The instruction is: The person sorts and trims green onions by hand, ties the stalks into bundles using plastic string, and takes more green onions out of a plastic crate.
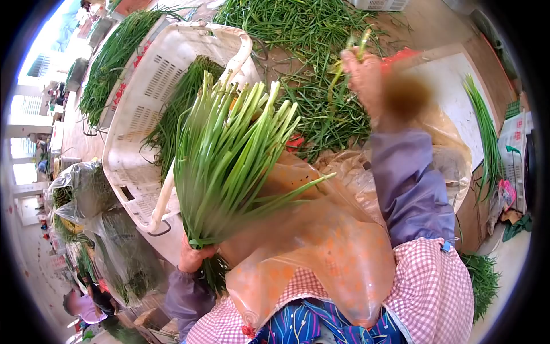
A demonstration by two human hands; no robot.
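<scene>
My left hand (195,254) is closed around a thick bunch of garlic chives (229,155), gripping it low down. The pale cut ends fan out upward and the leaf tips hang below my fist. My right hand (364,77) is raised at the upper right, fingers closed on a thin yellowish-green stalk (364,41). Beneath it lies a heap of loose green leaves (326,114). A translucent orange plastic sheet (321,246) covers my lap under the bunch.
A white plastic basket (129,137) with more greens stands at left. Behind it is another crate of greens (123,57). Bagged greens (123,252) sit at lower left. A white board (452,80) with a few chives (484,126) lies at right. A person (89,307) is at far lower left.
</scene>
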